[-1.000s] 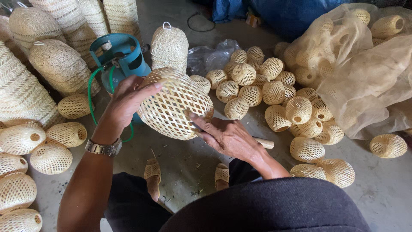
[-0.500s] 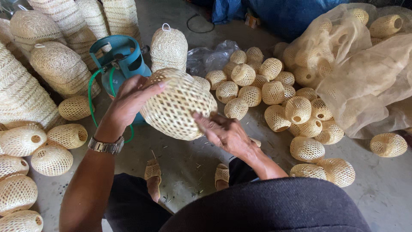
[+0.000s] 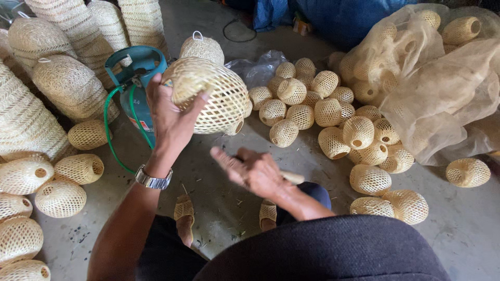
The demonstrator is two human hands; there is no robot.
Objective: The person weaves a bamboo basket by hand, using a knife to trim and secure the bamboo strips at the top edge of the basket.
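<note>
A label (image 3: 141,124) is seen on the side of the teal gas cylinder (image 3: 136,67), low on its body beside the green hose (image 3: 108,125); it is a small, pale patch with red markings, partly cut off by the left forearm.

Packaging is limited to bags. A crumpled clear plastic bag (image 3: 259,66) is laid on the floor behind the loose woven balls. A large, translucent beige mesh sack (image 3: 442,88), filled with woven balls, is placed at the right. No signs or screens are seen.

Woven ball (image 3: 211,96) in left hand (image 3: 169,122) (raised), gas cylinder (image 3: 136,78) behind, right hand (image 3: 255,171) below.
</note>
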